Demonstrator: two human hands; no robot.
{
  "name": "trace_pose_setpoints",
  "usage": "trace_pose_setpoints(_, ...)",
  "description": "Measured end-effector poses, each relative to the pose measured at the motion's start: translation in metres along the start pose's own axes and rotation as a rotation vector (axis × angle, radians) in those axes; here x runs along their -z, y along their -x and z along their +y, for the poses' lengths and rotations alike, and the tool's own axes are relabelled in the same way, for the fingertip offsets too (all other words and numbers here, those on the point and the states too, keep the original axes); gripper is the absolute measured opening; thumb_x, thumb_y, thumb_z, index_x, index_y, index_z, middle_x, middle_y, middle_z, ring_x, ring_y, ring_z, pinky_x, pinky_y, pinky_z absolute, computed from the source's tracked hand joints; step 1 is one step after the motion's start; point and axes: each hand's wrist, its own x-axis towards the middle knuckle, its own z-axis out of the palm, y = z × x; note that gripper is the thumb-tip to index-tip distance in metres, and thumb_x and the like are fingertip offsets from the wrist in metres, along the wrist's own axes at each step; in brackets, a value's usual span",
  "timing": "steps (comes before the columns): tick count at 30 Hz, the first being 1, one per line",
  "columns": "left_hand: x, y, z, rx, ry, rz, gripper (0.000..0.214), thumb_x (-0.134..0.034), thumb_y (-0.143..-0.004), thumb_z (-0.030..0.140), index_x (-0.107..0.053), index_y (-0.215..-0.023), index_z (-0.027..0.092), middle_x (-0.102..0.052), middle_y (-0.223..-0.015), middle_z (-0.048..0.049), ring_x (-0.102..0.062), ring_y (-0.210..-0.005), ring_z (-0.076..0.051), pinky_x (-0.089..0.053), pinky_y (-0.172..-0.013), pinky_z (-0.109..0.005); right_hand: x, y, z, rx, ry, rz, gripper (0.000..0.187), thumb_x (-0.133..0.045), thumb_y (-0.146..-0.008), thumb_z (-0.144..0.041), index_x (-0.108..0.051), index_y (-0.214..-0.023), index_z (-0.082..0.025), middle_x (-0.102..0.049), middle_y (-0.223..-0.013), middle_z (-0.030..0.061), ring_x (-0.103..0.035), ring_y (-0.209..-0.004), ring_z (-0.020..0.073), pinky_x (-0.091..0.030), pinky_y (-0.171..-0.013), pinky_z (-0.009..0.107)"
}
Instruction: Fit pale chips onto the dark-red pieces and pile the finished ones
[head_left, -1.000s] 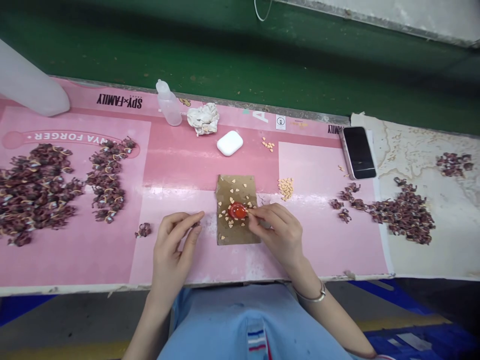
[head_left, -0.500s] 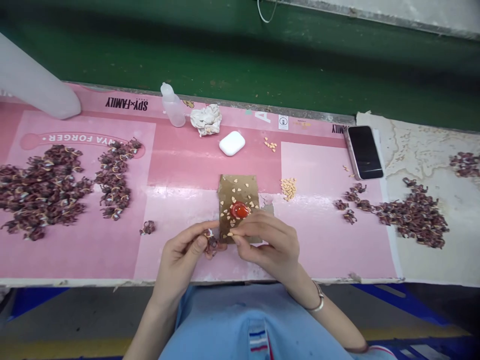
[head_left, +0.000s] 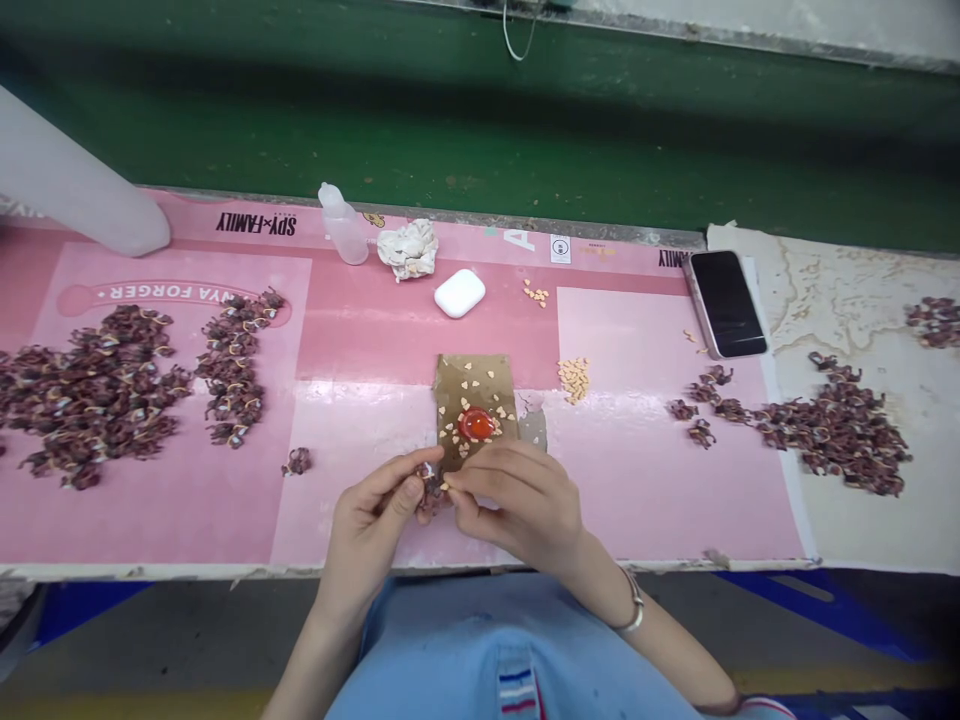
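Between the thumb and fingers of my left hand (head_left: pixel 379 510) is a small dark maroon figure (head_left: pixel 430 484) with a bit of white on it. My right hand (head_left: pixel 521 495) pinches a tiny cream-coloured piece (head_left: pixel 445 486) right beside that figure; whether the two touch I cannot tell. Behind my hands lies a brown card (head_left: pixel 472 375) with a glossy red-orange blob (head_left: pixel 477 425) on it. Several cream pieces are scattered round the blob. My right fingers cover the card's lower part.
Maroon figures lie in piles at left (head_left: pixel 97 400), left of centre (head_left: pixel 234 370) and right (head_left: pixel 840 425). Cream pieces form a small heap (head_left: pixel 574 380). Farther back are a squeeze bottle (head_left: pixel 345 228), crumpled tissue (head_left: pixel 408 250), a white case (head_left: pixel 460 293) and a phone (head_left: pixel 726 303).
My right hand has moved left with the cream piece, from over the card to the maroon figure. My left hand still holds the figure, slightly shifted to the right.
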Motion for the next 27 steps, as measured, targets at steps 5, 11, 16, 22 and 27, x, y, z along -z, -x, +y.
trace_pose_setpoints(5,-0.003,0.003,0.005,-0.192,-0.218,0.043,0.016,-0.069,-0.094,0.033,-0.081,-0.105,0.034,-0.069,-0.073,0.004,-0.064,-0.067,-0.007,-0.053,-0.067,-0.012,0.01,0.003,-0.004,0.087,0.26,-0.162,0.011,-0.059,-0.096,-0.008,-0.068,-0.094,-0.014,-0.074,-0.075,0.0038,-0.067,-0.068,0.0147,-0.061,-0.065,0.028)
trace_pose_setpoints(11,-0.014,0.004,0.007,-0.381,-0.407,0.114,0.023,-0.065,-0.095,0.019,-0.078,-0.109,0.032,-0.074,-0.085,0.0044,-0.068,-0.071,-0.006,-0.055,-0.069,-0.011,0.019,0.003,-0.01,0.113,0.38,-0.254,0.018,-0.053,-0.1,-0.008,-0.071,-0.1,-0.007,-0.075,-0.083,0.008,-0.067,-0.074,0.0165,-0.06,-0.068,0.028)
trace_pose_setpoints(16,-0.021,0.005,0.003,-0.436,-0.483,0.146,0.02,-0.065,-0.095,0.019,-0.078,-0.107,0.027,-0.076,-0.085,0.0018,-0.069,-0.068,-0.009,-0.057,-0.065,-0.016,0.02,0.004,-0.008,0.151,0.408,-0.244,0.016,-0.056,-0.096,-0.005,-0.071,-0.101,-0.002,-0.076,-0.083,0.011,-0.069,-0.073,0.0188,-0.061,-0.068,0.03)
trace_pose_setpoints(22,-0.019,0.003,-0.001,-0.572,-0.432,0.134,0.019,-0.065,-0.095,0.015,-0.077,-0.102,0.027,-0.078,-0.092,-0.0004,-0.072,-0.082,-0.014,-0.059,-0.076,-0.024,0.02,0.014,0.005,-0.279,-0.262,-0.073,0.02,-0.057,-0.101,-0.018,-0.07,-0.116,-0.016,-0.079,-0.096,0.0082,-0.075,-0.084,0.0158,-0.065,-0.076,0.029)
trace_pose_setpoints(27,-0.017,-0.005,-0.002,-0.743,-0.496,0.047,0.021,-0.064,-0.095,0.014,-0.078,-0.094,0.029,-0.078,-0.095,-0.0022,-0.069,-0.094,-0.019,-0.058,-0.087,-0.035,0.016,0.024,0.016,-0.731,-1.016,-0.234,0.038,-0.061,-0.099,-0.049,-0.073,-0.118,-0.019,-0.08,-0.092,0.0063,-0.077,-0.077,0.0143,-0.065,-0.068,0.025)
